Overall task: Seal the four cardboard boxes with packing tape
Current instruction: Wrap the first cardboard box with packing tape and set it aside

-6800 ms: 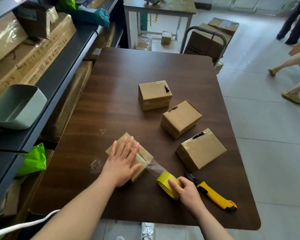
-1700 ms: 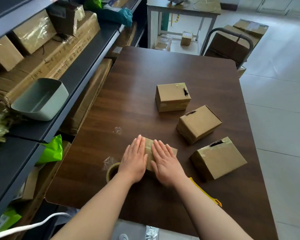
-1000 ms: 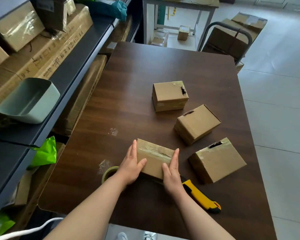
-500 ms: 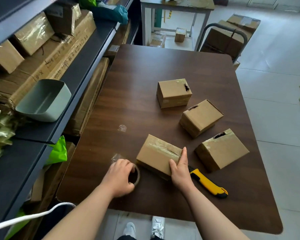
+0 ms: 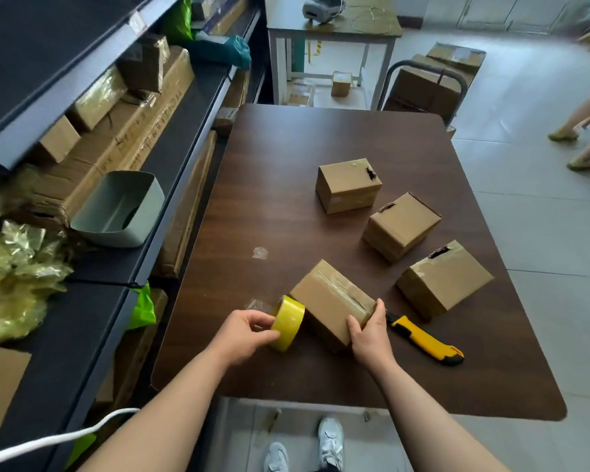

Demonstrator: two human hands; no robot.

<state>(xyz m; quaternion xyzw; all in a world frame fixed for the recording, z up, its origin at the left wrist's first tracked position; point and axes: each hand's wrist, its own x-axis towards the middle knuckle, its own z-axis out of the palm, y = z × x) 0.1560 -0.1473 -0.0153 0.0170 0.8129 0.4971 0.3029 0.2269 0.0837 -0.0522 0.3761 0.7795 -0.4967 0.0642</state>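
Note:
Four small cardboard boxes lie on the dark wooden table (image 5: 273, 185). The nearest box (image 5: 327, 301) has clear tape along its top seam; my right hand (image 5: 368, 335) grips its near right corner. My left hand (image 5: 242, 330) holds a yellow tape roll (image 5: 286, 321) upright just off the table, against the box's left end. The other boxes sit behind: a far box (image 5: 346, 187), a middle box (image 5: 401, 226) and a right box (image 5: 443, 279), each with a dark torn spot on top.
A yellow and black utility knife (image 5: 426, 342) lies right of my right hand. Scraps of clear tape (image 5: 260, 252) stick to the table. Shelves with cartons and a grey bin (image 5: 116, 209) run along the left. A person's legs (image 5: 583, 131) are on the floor at right.
My left hand has lifted the tape roll from flat on the table and turned it upright beside the box. My right hand stays on the box's corner.

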